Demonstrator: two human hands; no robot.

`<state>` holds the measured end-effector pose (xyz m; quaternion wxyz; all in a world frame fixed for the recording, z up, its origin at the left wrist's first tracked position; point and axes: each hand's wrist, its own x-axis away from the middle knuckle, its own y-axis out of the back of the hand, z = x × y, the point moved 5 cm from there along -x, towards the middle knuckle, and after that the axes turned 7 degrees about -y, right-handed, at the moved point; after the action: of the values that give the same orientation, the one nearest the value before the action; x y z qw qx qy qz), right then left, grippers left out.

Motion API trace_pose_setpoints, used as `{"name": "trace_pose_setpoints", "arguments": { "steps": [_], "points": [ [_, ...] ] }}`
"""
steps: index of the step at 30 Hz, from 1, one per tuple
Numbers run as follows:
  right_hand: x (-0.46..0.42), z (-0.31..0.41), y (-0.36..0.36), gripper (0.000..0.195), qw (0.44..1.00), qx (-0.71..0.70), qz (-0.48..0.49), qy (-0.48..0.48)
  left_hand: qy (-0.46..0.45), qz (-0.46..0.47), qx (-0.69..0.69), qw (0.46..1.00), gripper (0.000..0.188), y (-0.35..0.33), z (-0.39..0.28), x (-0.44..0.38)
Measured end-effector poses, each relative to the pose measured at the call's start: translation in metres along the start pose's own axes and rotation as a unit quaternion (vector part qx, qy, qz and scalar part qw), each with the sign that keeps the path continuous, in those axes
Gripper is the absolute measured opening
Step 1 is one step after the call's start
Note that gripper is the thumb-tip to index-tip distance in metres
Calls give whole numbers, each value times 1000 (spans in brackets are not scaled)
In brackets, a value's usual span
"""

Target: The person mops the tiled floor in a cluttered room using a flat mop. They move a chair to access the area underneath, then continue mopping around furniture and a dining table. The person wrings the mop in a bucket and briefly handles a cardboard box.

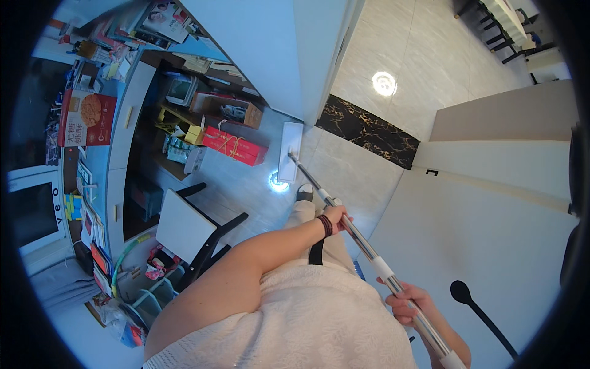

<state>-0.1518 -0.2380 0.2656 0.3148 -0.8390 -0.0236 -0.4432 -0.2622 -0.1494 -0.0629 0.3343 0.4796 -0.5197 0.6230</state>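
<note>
A flat mop with a metal pole (364,244) runs diagonally across the view. Its white rectangular head (290,152) lies on the tiled floor ahead of my slippered foot (304,192). My left hand (335,218), with dark beads at the wrist, is wrapped around the middle of the pole. Lower in the view, my right hand (408,303) grips the pole nearer its upper end, past a white collar (381,267). Left of the mop head, a red gift box with a yellow cord (236,145) sits on the floor.
Open cardboard boxes (249,115) stand under the desk (117,138). A white chair with black legs (186,226) is at the left. White cabinet or wall panels rise ahead (276,55), and a white door (442,221) is on the right. A black marbled threshold (368,131) crosses the doorway.
</note>
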Motion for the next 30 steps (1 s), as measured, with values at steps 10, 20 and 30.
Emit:
{"name": "trace_pose_setpoints", "arguments": {
  "steps": [10,20,30],
  "points": [
    [-114,65,-4,27,995,43,65,-66,-100,-69,-28,992,12,48,-89,-76],
    [-113,96,57,34,991,-81,89,-50,-70,-131,-167,975,20,25,-65,-113],
    [-17,119,142,32,958,-240,154,-9,2,-73,-173,982,18,-67,48,-133]
  ]
}}
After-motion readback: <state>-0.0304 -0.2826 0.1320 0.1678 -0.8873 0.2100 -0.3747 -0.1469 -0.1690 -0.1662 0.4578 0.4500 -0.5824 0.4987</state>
